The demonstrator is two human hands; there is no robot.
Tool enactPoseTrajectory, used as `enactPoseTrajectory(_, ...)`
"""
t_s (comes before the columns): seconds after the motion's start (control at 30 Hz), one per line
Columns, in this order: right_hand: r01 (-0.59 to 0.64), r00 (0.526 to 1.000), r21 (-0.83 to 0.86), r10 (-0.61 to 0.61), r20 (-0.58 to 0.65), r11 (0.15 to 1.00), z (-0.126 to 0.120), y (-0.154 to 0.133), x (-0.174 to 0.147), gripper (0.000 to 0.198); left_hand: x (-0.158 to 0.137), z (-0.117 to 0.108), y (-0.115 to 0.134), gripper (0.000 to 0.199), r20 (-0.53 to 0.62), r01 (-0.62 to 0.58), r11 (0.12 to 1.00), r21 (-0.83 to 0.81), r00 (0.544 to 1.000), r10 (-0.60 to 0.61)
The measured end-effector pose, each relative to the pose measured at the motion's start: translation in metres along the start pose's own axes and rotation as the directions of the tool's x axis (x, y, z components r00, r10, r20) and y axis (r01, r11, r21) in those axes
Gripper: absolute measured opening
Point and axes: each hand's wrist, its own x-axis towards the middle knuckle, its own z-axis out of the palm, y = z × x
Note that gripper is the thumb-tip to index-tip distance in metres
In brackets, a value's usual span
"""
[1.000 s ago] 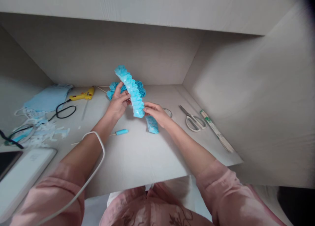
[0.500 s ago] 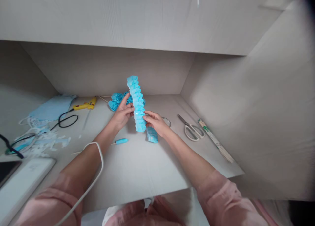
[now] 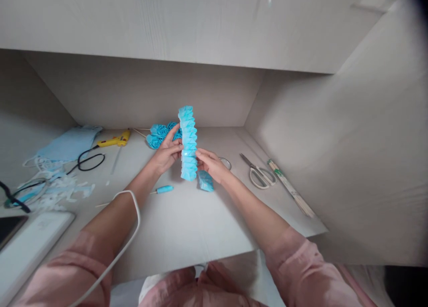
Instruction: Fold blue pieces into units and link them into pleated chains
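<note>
A pleated strip of light-blue material [image 3: 189, 140] is held up nearly upright over the table. My left hand [image 3: 168, 150] grips its left edge, thumb in front and index finger pointing up behind it. On the other side my right hand [image 3: 211, 163] pinches the lower right edge. Behind the left hand lie blue folded roses [image 3: 158, 135] on thin sticks. Below the right hand sits a small blue folded piece [image 3: 205, 181]. A stick with a blue wrapped end [image 3: 164, 189] lies on the table near my left forearm.
Scissors [image 3: 259, 173] and a bundle of wooden sticks [image 3: 290, 189] lie at right, a roll of tape [image 3: 226, 163] nearer the middle. At left are a yellow glue gun [image 3: 117, 139], blue face masks [image 3: 68, 143] and white scraps [image 3: 63, 191]. A white cable [image 3: 135, 209] crosses my left forearm.
The pleated strip has turned more upright, its top moving to the right. Both hands keep their hold on it. The view has shifted slightly.
</note>
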Motion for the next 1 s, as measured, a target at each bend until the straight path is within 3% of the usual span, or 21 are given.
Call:
enactPoseTrajectory(0.23, 0.051, 0.995, 0.086, -0.043, -0.088, 0.995, -0.005, 0.002, 0.006, 0.038, -0.002, -0.003, -0.001, 0.090, 0.083, 0.081, 0.996, 0.031, 0.993, -0.083)
enactPoseTrajectory(0.4, 0.076, 0.992, 0.022, -0.073, -0.102, 0.997, -0.008, -0.001, 0.007, 0.041, -0.003, -0.008, 0.000, 0.088, 0.183, 0.121, 0.984, 0.132, 0.972, -0.144)
enactPoseTrajectory(0.67, 0.036, 0.998, -0.034, -0.037, -0.045, 0.999, -0.006, -0.008, 0.005, 0.049, -0.003, -0.009, 0.010, 0.085, 0.150, 0.087, 0.988, 0.130, 0.983, -0.106)
enactPoseTrajectory(0.8, 0.035, 0.996, -0.008, -0.036, -0.082, 0.999, -0.004, -0.008, 0.003, 0.077, -0.004, -0.007, 0.008, 0.083, 0.187, 0.113, 0.986, 0.120, 0.973, -0.135)
enactPoseTrajectory(0.9, 0.030, 0.996, 0.001, -0.030, -0.083, 1.000, -0.004, -0.007, 0.002, 0.087, -0.003, -0.008, 0.003, 0.062, 0.159, 0.128, 0.991, 0.043, 0.978, -0.133)
enactPoseTrajectory(1.0, 0.029, 0.999, 0.036, -0.027, -0.047, 0.999, -0.002, -0.009, -0.001, 0.087, 0.002, -0.011, -0.001, 0.032, 0.040, 0.080, 0.997, -0.016, 0.996, -0.079)
